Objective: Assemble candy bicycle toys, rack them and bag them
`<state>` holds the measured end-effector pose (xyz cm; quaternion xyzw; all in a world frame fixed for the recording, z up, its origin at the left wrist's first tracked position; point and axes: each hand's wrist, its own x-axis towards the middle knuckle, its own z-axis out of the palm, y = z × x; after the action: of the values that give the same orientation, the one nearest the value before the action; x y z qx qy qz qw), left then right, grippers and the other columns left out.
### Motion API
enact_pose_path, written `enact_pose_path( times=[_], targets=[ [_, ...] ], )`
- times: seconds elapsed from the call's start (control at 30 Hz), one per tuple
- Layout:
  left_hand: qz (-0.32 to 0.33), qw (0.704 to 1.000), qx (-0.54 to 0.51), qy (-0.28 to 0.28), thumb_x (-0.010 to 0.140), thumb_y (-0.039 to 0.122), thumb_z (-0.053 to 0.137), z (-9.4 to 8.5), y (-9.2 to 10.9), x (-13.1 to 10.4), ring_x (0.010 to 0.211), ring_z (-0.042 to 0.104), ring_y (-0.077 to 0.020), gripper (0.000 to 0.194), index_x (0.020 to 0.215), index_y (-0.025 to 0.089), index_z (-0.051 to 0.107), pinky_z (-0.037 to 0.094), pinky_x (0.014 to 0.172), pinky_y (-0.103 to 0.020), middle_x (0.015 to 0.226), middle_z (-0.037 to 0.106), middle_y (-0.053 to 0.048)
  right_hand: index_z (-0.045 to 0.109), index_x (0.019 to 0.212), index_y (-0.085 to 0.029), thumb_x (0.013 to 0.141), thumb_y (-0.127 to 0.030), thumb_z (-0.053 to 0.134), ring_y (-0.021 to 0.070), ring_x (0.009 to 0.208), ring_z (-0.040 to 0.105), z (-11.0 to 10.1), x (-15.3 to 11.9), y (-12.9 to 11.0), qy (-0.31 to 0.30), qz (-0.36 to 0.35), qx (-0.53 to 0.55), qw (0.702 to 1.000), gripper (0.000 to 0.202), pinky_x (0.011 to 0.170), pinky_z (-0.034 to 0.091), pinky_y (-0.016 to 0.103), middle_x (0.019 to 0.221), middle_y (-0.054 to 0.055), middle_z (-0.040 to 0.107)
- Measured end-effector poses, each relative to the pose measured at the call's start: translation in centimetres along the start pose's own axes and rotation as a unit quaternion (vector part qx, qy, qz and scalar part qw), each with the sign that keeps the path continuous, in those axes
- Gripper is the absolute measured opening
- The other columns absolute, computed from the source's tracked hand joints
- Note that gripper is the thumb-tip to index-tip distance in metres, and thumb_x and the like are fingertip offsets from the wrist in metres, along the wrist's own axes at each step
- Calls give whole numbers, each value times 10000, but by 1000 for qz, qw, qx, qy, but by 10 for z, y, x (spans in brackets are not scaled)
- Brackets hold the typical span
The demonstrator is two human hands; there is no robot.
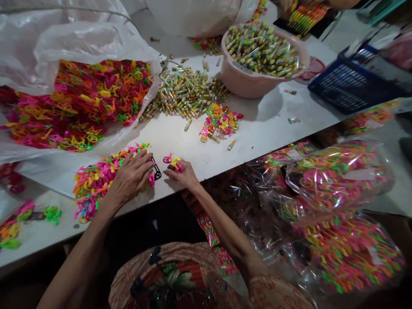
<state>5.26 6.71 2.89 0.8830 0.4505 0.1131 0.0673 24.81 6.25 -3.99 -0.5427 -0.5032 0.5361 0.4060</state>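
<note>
Near the table's front edge, my left hand (132, 172) lies spread, palm down, over the right end of a long row of colourful plastic pieces (99, 177). The end of a black rack (156, 168) sticks out past its fingers. Just to the right, my right hand (184, 172) pinches a few small pink and yellow plastic pieces (175, 164) between thumb and fingers. Beyond it lies a loose heap of similar pieces (222, 121).
A large clear bag (80, 40) of plastic pieces lies back left. Small tubes (193, 92) are heaped mid-table beside a pink basin (244, 81) of tubes. A blue basket (350, 81) is back right; filled bags (341, 180) sit below the table edge.
</note>
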Motion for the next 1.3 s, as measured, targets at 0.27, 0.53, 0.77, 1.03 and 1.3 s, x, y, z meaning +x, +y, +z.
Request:
enact_pose_path(
  times=[0.27,0.53,0.77,1.03,1.3],
  targets=[
    [3,1000,2,1,958,292,329,0,2,-1,1362,422,-203,342,1048,198,646,263,1166,-470,1346,593,-75,564,667,-181,726,-238,607,126,654,518,32,5,1,24,-44,-131,990,92,607,392,226,673,-22,558],
    [2,998,51,-32,963,321,328,2,8,0,1430,300,-225,481,1431,238,398,193,1186,-471,1502,423,-59,601,723,-158,768,-166,536,145,649,517,13,15,-10,-126,-121,-279,944,79,634,364,243,706,28,616],
    [6,996,62,-67,971,317,327,0,9,4,1441,269,-236,484,1452,277,355,177,1184,-479,1527,386,-27,664,867,-132,779,-135,505,211,762,605,22,13,-20,-140,-107,-395,902,182,690,410,276,885,115,696],
    [5,997,31,-71,964,371,351,-5,14,3,1421,310,-260,434,1376,303,466,172,1157,-568,1511,409,-49,673,974,-143,776,-146,536,252,962,639,29,8,-30,-109,-65,-483,866,241,813,462,312,1012,149,707],
    [-340,940,22,22,967,422,289,-40,-40,-56,1374,367,-289,487,1342,185,489,323,1088,-530,1465,442,-154,628,1101,-158,588,-452,725,202,667,673,28,-17,-11,-60,-8,-90,994,599,602,550,339,943,86,692]
  ],
)
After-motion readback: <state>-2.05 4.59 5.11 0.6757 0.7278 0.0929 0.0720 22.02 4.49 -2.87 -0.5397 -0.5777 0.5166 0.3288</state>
